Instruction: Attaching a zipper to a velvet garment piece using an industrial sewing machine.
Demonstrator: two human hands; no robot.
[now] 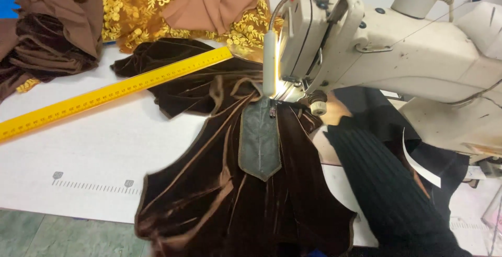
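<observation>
— Looking at the sewing machine [397,47] first: cream-white, standing on the white tabletop [104,142], with a small lit lamp [270,63] on a bent neck just left of its head.

— And under the needle?

— Lying there, a dark brown velvet cloth [219,199], spread from the machine toward the near edge of the tabletop. Sewn on top of it, a grey pointed strip [259,142], its upper end right at the presser foot, its tip pointing away from the machine.

— Any hand visible?

— Only one arm, in a black ribbed sleeve [381,183], reaching from the lower right toward the machine base. Right hand [334,111] mostly hidden behind the machine head and the sleeve; just a small part seen beside the round knob, close to the velvet. Cannot tell how far open, or whether holding the cloth. Left hand not seen at all.

— What else around the machine?

— Left of the machine, a long yellow ruler [115,93], lying slanted, one end resting on the velvet. Behind the machine's left side, a heap of fabric with gold embroidery [157,0] and a plain tan piece on it. Farther left, more brown cloth [57,21] in folds. Right of the sleeve, a curved white paper piece [421,168] over black fabric below the machine arm.
</observation>
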